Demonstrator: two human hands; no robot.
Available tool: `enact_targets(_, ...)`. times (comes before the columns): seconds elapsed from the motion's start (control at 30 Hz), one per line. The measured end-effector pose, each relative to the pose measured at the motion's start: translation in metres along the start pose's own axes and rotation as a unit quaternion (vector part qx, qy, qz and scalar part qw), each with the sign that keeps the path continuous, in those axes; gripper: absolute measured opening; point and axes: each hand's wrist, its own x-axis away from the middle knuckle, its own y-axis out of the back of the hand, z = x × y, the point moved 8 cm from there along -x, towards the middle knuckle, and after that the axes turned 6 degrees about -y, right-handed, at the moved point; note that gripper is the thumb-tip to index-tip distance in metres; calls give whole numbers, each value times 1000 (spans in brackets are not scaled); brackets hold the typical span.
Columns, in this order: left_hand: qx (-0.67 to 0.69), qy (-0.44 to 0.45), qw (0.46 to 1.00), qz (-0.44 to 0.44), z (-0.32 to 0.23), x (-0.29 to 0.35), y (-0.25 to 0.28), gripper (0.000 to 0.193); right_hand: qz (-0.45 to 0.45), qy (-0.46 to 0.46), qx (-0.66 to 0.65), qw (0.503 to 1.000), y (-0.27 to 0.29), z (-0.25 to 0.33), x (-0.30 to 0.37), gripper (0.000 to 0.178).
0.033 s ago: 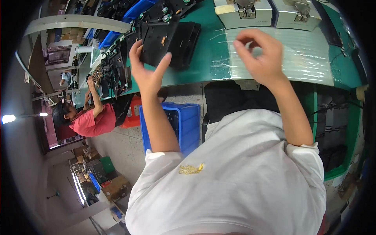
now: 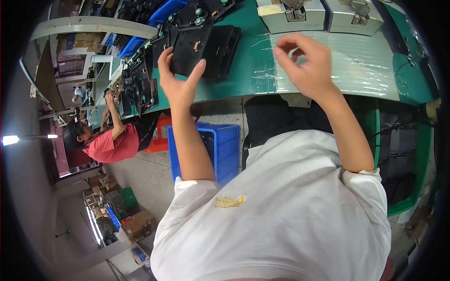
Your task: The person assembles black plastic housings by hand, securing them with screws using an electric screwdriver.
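Observation:
My left hand point(image 2: 179, 89) is at the near edge of a black panel point(image 2: 185, 54), its thumb and fingers spread apart on either side of the panel's near end. Whether the fingertips touch the panel I cannot tell. The panel lies tilted beside a black flat housing point(image 2: 222, 51) on the green work table point(image 2: 255, 56). Over the plastic-covered part of the table, my right hand point(image 2: 309, 65) is raised with fingers curled, thumb and index tips close together in a pinch. Anything between those tips is too small to make out.
Two grey metal fixtures point(image 2: 297, 21) with clamps stand at the far edge. More black parts point(image 2: 140, 82) line the table leftward. A blue crate point(image 2: 227, 152) stands below on the floor. At left sits a co-worker in a red shirt point(image 2: 115, 145), hands on small parts.
My right hand has shifted slightly to the left. My left hand has moved a touch to the right, its fingers still apart.

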Motion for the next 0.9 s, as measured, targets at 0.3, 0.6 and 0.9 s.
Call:
enact_targets(0.3, 4, 77, 996, 46, 26, 27, -16, 85, 42, -97, -11, 994, -5, -34, 5, 11)
enact_targets(0.6, -32, 45, 995, 84, 9, 29, -19, 103, 120, -93, 60, 987, -17, -23, 13, 15)
enact_targets(0.9, 117, 147, 979, 83, 4, 43, -16, 104, 125, -122, 71, 982, -21, -27, 9, 18)
